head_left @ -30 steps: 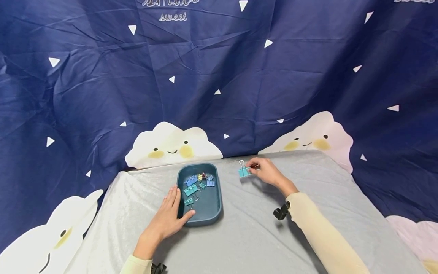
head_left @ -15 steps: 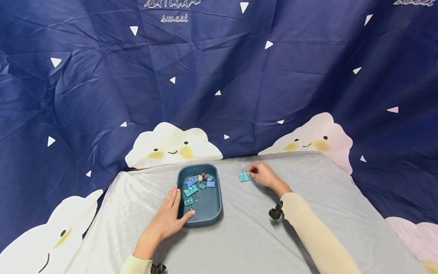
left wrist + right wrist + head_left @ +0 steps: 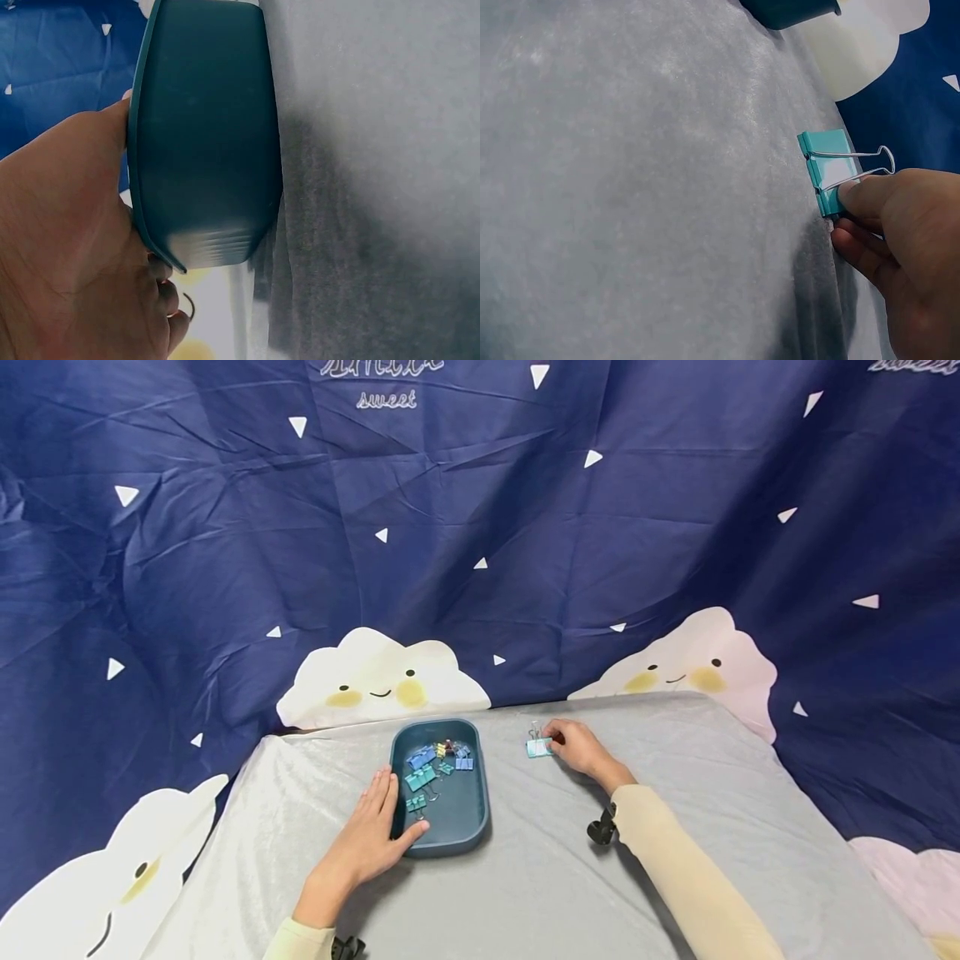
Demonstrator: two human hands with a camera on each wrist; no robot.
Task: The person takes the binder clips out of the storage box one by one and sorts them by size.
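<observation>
My right hand pinches a large teal binder clip by its side edge, between thumb and fingers. In the right wrist view, the thumb presses the flat face of the binder clip, and its wire handles stick out toward the backdrop. The clip is low over the grey cloth. My left hand rests with its fingers extended along the left rim of a dark teal bin, its thumb over the near-left corner. Inside lie several binder clips: a blue clip, a teal clip and smaller ones.
Grey cloth covers the table, wrinkled to the right of the bin. A navy curtain with white clouds and triangles hangs right behind the table's back edge.
My right hand has moved slightly down and toward me with the teal binder clip, which now appears lower. The left hand and the bin have stayed in place.
</observation>
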